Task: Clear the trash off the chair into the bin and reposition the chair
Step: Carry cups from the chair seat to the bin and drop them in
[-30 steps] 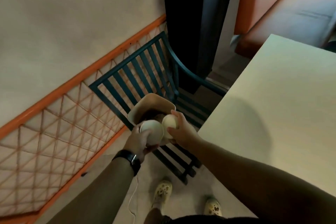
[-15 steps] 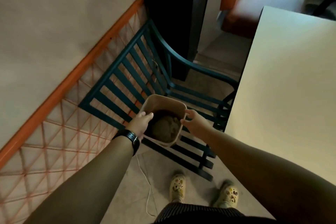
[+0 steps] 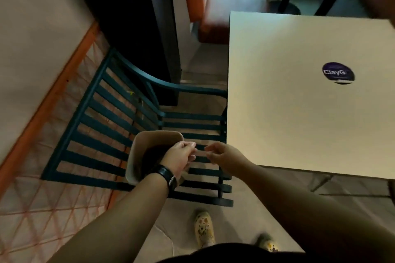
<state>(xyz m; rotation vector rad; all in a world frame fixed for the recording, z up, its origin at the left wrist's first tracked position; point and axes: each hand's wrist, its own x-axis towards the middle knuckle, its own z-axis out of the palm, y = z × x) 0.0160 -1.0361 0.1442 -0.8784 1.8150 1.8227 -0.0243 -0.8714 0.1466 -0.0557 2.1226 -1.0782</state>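
In the head view, the chair (image 3: 136,134) stood slatted and dark green, its back toward the netted wall and its seat tucked partly under the table (image 3: 299,102). The bin (image 3: 139,147) sat on the seat, a beige tub with a dark inside; what lay in it could not be made out. No trash showed on the slats around it.

The left hand (image 3: 181,159) hung over the bin's near rim, fingers loosely curled, nothing visible between them. The right hand (image 3: 224,156) hovered just beside it, over the seat's front slats, thumb and fingers half closed on nothing. Neither plainly touched the bin.

Judging from this, the trash was in and the bin had to come off the seat before the chair could be shifted. To do it well, each hand should take an opposite rim, thumbs inside, and lift straight up so the contents stay put. The table edge sat close on the right, so the right elbow needed room. The chair's arm looked the better handle afterwards.
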